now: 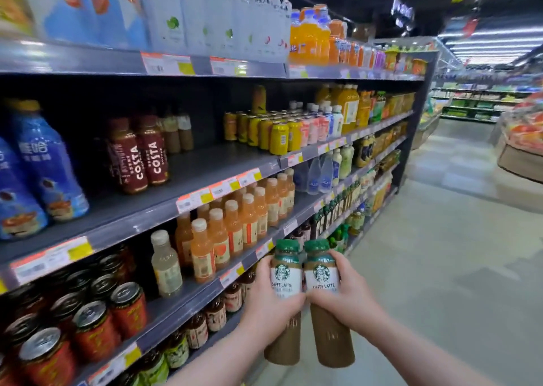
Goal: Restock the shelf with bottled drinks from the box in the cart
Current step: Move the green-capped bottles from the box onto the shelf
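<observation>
I hold two green-capped caffe latte bottles side by side in front of the shelving, tilted with caps toward the shelves. My left hand (266, 306) grips the left latte bottle (285, 274) around its middle. My right hand (349, 294) grips the right latte bottle (321, 272) the same way. The two bottles touch each other. Up to the left, the grey middle shelf (205, 168) has a bare stretch between the red Costa bottles (141, 153) and the yellow cans (264, 129). The cart and the box are out of view.
Blue bottles (38, 165) stand at the far left of the middle shelf. Orange juice bottles (232, 224) and red cans (97, 321) fill the shelf below it. The aisle floor (440, 268) stretches away on the right, with a produce stand (520, 150) at the far right.
</observation>
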